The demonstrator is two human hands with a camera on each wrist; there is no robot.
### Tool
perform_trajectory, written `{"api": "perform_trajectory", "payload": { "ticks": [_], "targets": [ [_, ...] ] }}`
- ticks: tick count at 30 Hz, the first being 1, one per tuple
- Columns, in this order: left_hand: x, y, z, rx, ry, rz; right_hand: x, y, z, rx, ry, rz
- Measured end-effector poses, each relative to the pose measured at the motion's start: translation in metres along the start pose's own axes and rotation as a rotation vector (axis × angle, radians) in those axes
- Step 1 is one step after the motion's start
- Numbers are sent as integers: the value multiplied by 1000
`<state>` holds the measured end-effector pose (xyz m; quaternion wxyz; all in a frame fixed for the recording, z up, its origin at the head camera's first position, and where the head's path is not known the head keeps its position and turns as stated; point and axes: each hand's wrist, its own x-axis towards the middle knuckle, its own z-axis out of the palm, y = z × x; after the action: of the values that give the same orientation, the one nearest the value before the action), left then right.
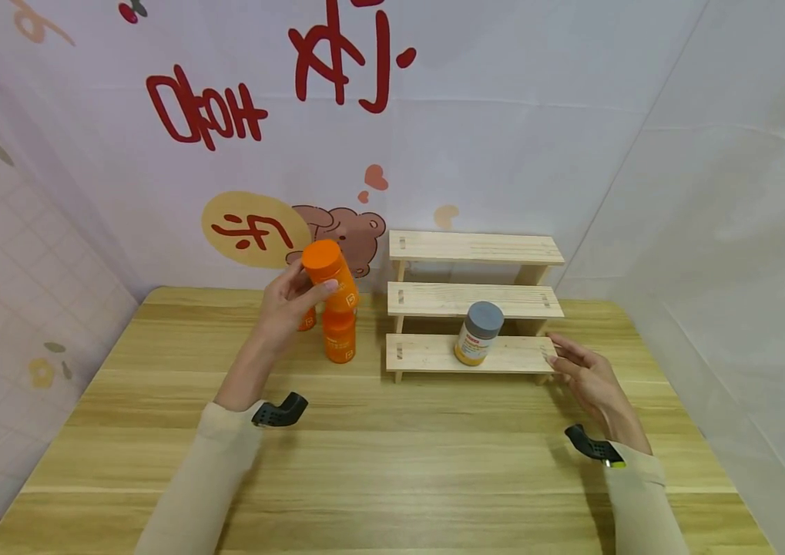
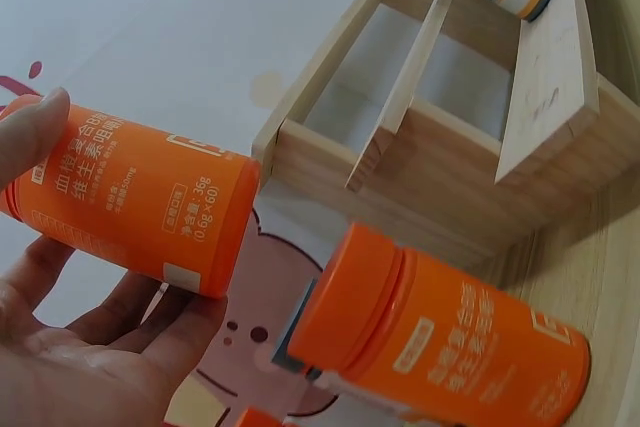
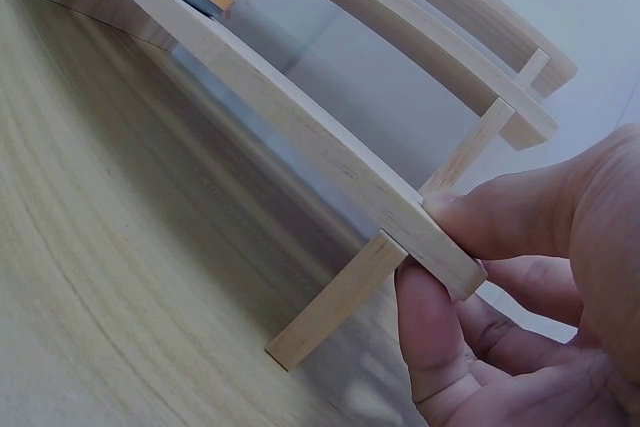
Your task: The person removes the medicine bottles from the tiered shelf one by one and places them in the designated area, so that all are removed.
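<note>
In my left hand [image 1: 291, 297] I grip an orange supplement bottle [image 2: 140, 197], thumb on one side and fingers on the other. It is tilted and raised in front of the wall. Just below it in the head view stands a second orange bottle [image 1: 340, 339] with an orange cap. My right hand [image 1: 586, 374] pinches the right end of the lowest step of a three-tier wooden shelf [image 3: 330, 162], thumb on top and fingers underneath. A grey-capped bottle [image 1: 481, 331] with a white and yellow label stands upright on that lowest step.
Another orange bottle [image 1: 307, 319] is partly hidden behind my left hand. The wooden table [image 1: 392, 462] meets a printed cloth wall [image 1: 503, 116] at the back. The shelf's middle board [image 1: 434, 299] and top board [image 1: 475, 247] rise in steps behind the lowest one.
</note>
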<state>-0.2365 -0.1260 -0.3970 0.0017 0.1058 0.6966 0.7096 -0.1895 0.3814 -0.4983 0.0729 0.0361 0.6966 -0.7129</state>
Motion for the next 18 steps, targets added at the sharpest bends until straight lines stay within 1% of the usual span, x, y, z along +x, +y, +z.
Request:
{"api": "perform_trajectory", "payload": {
  "ticks": [6,13,18],
  "targets": [
    [-5,-3,-13,0,28,-13,-1,-2,2,7,7,2],
    [-12,-7,-28,6,37,14,-1,-1,0,19,10,1],
    [-17,-12,-39,2,56,-7,0,0,0,22,3,-1]
  ]
}}
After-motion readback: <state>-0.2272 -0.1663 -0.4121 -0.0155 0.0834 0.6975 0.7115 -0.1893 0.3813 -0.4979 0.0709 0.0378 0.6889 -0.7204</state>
